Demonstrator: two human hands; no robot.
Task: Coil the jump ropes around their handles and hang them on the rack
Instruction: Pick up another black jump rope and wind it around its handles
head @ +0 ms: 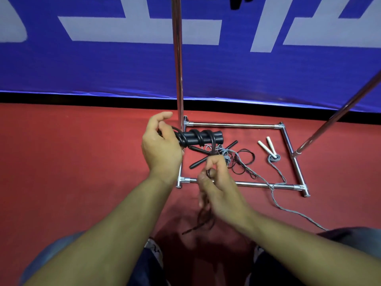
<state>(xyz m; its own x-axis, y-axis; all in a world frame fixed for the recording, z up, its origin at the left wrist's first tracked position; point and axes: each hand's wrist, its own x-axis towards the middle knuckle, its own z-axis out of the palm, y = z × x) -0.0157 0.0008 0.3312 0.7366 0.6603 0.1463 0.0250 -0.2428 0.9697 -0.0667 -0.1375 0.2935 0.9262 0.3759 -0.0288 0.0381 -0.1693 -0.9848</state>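
My left hand (161, 148) grips a pair of thick black handles (201, 137) held side by side, with a black rope wound around them in three turns. My right hand (216, 182) pinches the same black rope (206, 213) just below the handles; its loose tail hangs blurred toward the floor between my knees. On the red floor inside the rack base lie two slim black handles (214, 154) with a thin black cord (244, 162), and two white handles (267, 146) with a grey rope (276, 203) that trails over the front bar to the right.
The chrome rack (237, 125) has a rectangular base on the red floor, an upright post at its back left and a slanted pole at the right. A blue banner with white letters (123, 69) hangs behind. My knees fill the bottom edge.
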